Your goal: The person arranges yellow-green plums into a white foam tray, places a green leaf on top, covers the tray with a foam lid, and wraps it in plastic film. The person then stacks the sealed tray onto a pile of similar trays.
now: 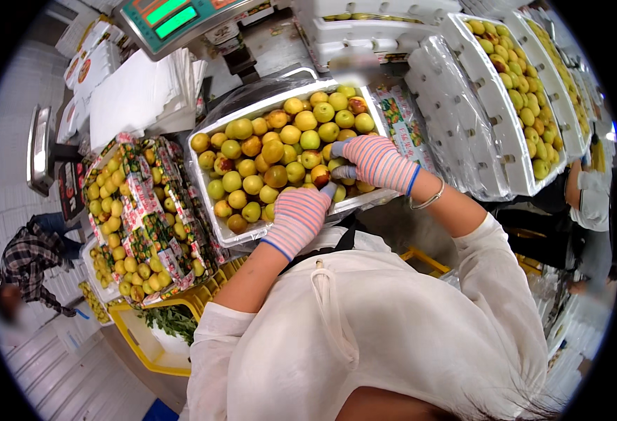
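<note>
A white foam box (207,205) lined with clear plastic lies before me, filled with yellow-green jujubes (272,151), some with reddish-brown patches. My left hand (299,214), in a striped knit glove with grey fingertips, reaches over the near rim. Its thumb points at a brown-blotched jujube (320,175); the other fingers are hidden among the fruit. From the right side comes my right hand (378,161), gloved alike, with a bracelet on the wrist. Its thumb and forefinger are apart around a jujube (334,164) in the pile. Whether either hand grips a fruit is unclear.
Left of the box, printed wrapping (148,210) partly covers more jujubes, above a yellow crate (124,331). A digital scale (182,21) stands at the top left beside white foam sheets (129,100). Foam boxes (498,126) rise on the right. Another person (35,258) bends at far left.
</note>
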A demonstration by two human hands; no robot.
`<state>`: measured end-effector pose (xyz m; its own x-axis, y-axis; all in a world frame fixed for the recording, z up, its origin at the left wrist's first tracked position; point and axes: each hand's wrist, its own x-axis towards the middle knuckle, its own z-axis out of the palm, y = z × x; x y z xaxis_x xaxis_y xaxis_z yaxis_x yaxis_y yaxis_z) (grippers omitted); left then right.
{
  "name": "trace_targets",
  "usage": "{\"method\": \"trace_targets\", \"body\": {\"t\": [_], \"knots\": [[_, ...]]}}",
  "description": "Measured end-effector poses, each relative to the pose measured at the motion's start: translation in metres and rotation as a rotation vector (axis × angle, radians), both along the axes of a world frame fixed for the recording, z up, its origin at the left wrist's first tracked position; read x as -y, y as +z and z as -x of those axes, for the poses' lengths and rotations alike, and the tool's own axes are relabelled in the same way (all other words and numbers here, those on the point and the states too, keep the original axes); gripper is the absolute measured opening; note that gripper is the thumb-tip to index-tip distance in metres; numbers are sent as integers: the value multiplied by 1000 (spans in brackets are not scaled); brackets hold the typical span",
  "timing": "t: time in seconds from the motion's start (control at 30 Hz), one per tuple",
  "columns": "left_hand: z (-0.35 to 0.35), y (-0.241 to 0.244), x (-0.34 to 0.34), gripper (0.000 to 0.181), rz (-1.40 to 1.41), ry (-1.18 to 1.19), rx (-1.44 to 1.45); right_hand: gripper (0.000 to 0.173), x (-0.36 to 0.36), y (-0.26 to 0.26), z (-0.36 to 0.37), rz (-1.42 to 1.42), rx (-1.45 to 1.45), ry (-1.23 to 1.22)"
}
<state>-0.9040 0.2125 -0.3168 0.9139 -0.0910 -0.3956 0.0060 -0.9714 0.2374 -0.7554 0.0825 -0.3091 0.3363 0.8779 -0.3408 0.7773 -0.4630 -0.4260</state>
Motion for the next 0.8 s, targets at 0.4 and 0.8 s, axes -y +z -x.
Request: {"method": "trace_targets", "body": {"t": [0.4, 0.8], "knots": [[92, -24, -66, 47, 208, 538, 752, 29, -16, 11, 22, 120, 246, 26], [61, -25, -65, 76, -106, 102, 327, 36, 1, -1, 35, -67, 302, -70]]}}
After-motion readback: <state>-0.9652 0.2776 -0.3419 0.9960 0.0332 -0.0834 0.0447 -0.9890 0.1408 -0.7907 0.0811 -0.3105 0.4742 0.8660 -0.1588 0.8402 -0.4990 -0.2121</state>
